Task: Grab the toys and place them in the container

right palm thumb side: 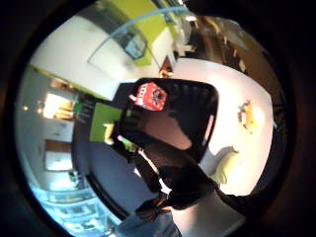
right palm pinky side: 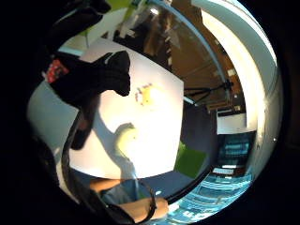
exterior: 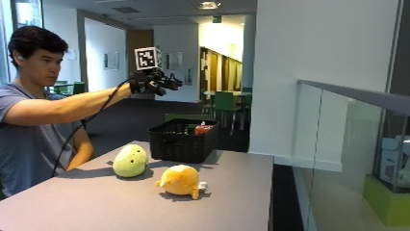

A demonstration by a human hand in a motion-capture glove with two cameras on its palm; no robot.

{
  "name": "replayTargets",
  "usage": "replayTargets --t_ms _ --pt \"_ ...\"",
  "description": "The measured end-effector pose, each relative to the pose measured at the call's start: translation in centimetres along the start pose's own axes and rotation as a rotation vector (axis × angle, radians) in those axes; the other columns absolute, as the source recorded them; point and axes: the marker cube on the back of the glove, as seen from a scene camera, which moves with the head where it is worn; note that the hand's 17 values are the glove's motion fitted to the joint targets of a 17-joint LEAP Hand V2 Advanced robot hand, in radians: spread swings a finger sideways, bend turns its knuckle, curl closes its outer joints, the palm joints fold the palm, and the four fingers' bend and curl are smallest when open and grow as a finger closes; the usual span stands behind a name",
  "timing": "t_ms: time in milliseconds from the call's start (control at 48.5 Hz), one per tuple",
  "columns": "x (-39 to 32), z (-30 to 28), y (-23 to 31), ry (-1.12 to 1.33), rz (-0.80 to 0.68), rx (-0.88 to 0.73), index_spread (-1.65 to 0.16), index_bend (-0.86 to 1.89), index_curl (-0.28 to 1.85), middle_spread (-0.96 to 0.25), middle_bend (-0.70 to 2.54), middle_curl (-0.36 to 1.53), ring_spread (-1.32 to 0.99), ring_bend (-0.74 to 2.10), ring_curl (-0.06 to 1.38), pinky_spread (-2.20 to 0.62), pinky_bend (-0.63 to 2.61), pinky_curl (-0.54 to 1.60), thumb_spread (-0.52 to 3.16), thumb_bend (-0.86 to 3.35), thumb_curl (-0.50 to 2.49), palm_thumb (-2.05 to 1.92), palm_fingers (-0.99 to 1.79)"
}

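The gloved right hand (exterior: 156,83) is raised high above the black basket (exterior: 183,140), arm outstretched; its fingers extend forward and close on nothing, so the hand is open and carries no toy. The basket serves as the reference for what follows. A red toy (exterior: 203,129) lies inside it, showing just above the rim; its heading cannot be read from the outside view. The green plush toy (exterior: 131,160) stands on the table (exterior: 96,202) just beside the basket, on the person's side, its long axis upright and its rounded top uppermost. The yellow plush toy (exterior: 180,181) lies on the table nearer the camera than the basket, apart from the green one, its long axis roughly level along the tabletop, with a small white tag at the end away from the person. The thumb-side palm view looks down into the basket (right palm thumb side: 190,116) and shows the red toy (right palm thumb side: 150,96) with white markings resting against one inner wall, which the outside view does not show; the green toy (right palm thumb side: 226,167) and the yellow toy (right palm thumb side: 250,116) lie on the table outside the basket. The little-finger-side view shows only gloved fingers (right palm pinky side: 105,75) over the tabletop, with the yellow toy (right palm pinky side: 149,95) and green toy (right palm pinky side: 124,138) on it, too washed out for detail.
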Motion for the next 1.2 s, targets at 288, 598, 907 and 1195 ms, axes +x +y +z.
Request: replayTargets --t_ms 288,598,907,1195 --pt "8.6 3.0 7.3 0.161 0.332 -0.054 -0.32 0.09 0.19 0.02 0.19 0.45 0.03 0.62 0.32 0.02 1.41 0.4 1.0 -0.07 0.27 -0.09 -0.12" --pt "11.1 11.7 12.3 0.097 0.383 -0.15 -0.31 0.08 0.16 0.02 0.19 0.42 0.04 0.58 0.3 0.04 1.4 0.37 1.0 -0.07 0.24 -0.09 -0.13" --pt "10.9 21.0 15.5 0.026 0.404 -0.265 -0.3 0.09 0.14 0.03 0.12 0.37 0.05 0.51 0.28 0.04 1.43 0.37 0.99 -0.08 0.21 -0.1 -0.21" --pt "9.2 26.6 18.3 -0.009 0.397 -0.377 -0.3 0.08 0.15 0.04 0.09 0.28 0.05 0.45 0.27 0.03 1.48 0.38 0.98 -0.07 0.21 -0.08 -0.24"
